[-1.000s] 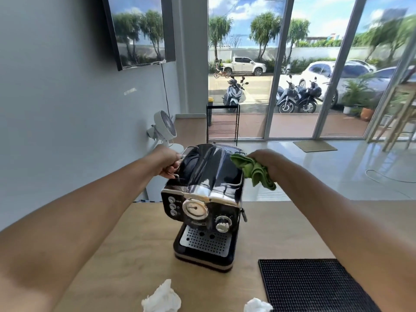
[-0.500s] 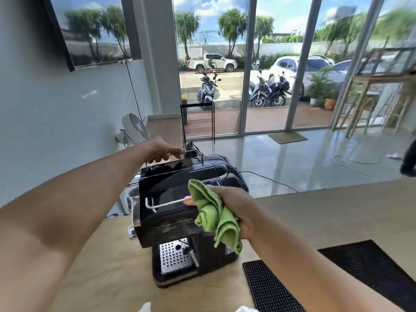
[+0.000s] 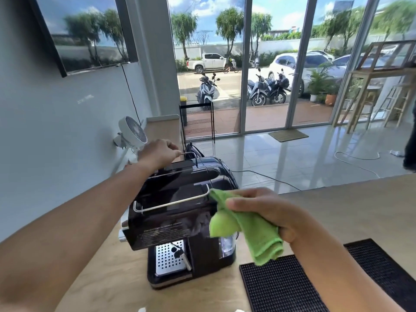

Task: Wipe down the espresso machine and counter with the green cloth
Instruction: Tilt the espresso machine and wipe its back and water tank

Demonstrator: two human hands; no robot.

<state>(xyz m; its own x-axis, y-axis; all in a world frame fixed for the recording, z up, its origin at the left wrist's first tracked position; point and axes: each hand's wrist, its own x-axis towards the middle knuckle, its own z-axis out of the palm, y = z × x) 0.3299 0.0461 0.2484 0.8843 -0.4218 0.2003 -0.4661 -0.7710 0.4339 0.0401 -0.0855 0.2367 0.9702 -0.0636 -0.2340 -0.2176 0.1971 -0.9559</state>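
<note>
Green cloth bunched in the right hand, fingers and thumb clamped round it, upper fold touching the right end of the wire rail atop the espresso machine. Machine stands on the wooden counter. Left hand at the machine's rear top, fingers curled on its rear rail. Black ribbed mat just right of the machine's base; white fan behind-left of the machine

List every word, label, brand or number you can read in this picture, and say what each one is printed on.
Nothing here can be read.
Espresso machine: rows of pale small print on its dark side panel, too blurred to read.
White pickup outside: any plate is too small to read.
</note>
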